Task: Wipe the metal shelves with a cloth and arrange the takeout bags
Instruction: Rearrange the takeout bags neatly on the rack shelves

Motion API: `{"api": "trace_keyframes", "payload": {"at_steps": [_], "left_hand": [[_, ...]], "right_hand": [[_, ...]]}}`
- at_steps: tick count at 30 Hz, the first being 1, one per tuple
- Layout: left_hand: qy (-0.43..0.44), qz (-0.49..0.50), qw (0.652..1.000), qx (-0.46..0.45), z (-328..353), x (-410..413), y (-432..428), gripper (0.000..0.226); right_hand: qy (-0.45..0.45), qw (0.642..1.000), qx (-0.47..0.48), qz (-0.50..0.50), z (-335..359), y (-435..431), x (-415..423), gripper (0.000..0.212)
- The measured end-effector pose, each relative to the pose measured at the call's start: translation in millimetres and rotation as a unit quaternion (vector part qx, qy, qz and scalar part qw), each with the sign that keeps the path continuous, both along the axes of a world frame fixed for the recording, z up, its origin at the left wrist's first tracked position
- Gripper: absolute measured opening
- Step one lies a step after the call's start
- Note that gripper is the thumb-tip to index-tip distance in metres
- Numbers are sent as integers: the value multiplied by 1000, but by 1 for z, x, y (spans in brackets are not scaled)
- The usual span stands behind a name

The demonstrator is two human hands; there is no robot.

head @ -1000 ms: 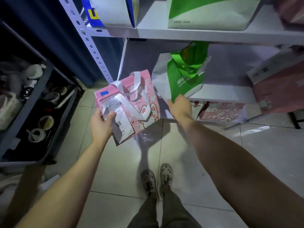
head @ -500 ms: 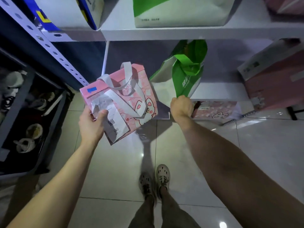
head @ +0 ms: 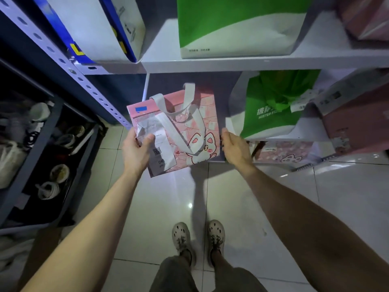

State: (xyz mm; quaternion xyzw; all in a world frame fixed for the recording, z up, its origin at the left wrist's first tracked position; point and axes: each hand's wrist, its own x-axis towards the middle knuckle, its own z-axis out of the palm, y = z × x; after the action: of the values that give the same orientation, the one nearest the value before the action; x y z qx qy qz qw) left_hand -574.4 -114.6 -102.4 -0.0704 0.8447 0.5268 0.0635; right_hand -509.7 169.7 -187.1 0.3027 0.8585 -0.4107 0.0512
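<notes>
My left hand [head: 136, 153] grips the left side of a pink cartoon-cat takeout bag [head: 189, 125], thumb pressed on the white receipt [head: 161, 150] stuck to its front. My right hand [head: 235, 147] is on the bag's right edge, fingers curled behind it. The bag hangs tilted in front of the left end of the white middle shelf [head: 305, 133]. A green and white takeout bag [head: 271, 110] stands on that shelf just right of my right hand, apart from it. No cloth is visible.
The upper shelf [head: 231, 65] carries a blue-trimmed white bag [head: 99, 24] and a large green and white bag [head: 237, 28]. A pink box [head: 357, 125] fills the middle shelf's right end. Another pink cat bag [head: 284, 153] lies below. A dark rack [head: 42, 131] of dishes stands left.
My right hand let go of the green bag, which now stands on the middle shelf, and moved to the pink bag's right edge. The pink bag moved right, toward the shelf.
</notes>
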Motion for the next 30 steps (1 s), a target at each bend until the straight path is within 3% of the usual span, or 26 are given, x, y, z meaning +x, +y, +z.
{"api": "trace_keyframes", "payload": {"at_steps": [4, 6, 11, 13, 16, 20, 23, 30], "left_hand": [[-2, 2, 1000, 21, -2, -22, 1, 25], [3, -6, 1000, 19, -5, -36, 2, 20], [36, -23, 999, 11, -24, -79, 3, 19], [19, -29, 999, 9, -43, -88, 0, 17], [-31, -59, 998, -19, -90, -86, -7, 31], [7, -72, 997, -33, -127, -93, -3, 42], [55, -35, 996, -58, -141, -114, 7, 37], [70, -10, 990, -123, -173, -133, 8, 28]], "right_hand": [[-1, 994, -73, 75, 3, -26, 0, 32], [32, 995, -71, 58, 2, -31, -8, 25], [119, 992, -39, -28, 4, -46, -32, 32], [137, 988, -43, -49, -3, -49, -44, 37], [153, 987, -24, -42, -21, -50, -58, 42], [190, 980, 39, -52, -54, -44, -74, 22], [218, 972, 68, -59, -74, -44, -90, 7], [104, 994, 28, -22, -95, -48, -112, 31]]}}
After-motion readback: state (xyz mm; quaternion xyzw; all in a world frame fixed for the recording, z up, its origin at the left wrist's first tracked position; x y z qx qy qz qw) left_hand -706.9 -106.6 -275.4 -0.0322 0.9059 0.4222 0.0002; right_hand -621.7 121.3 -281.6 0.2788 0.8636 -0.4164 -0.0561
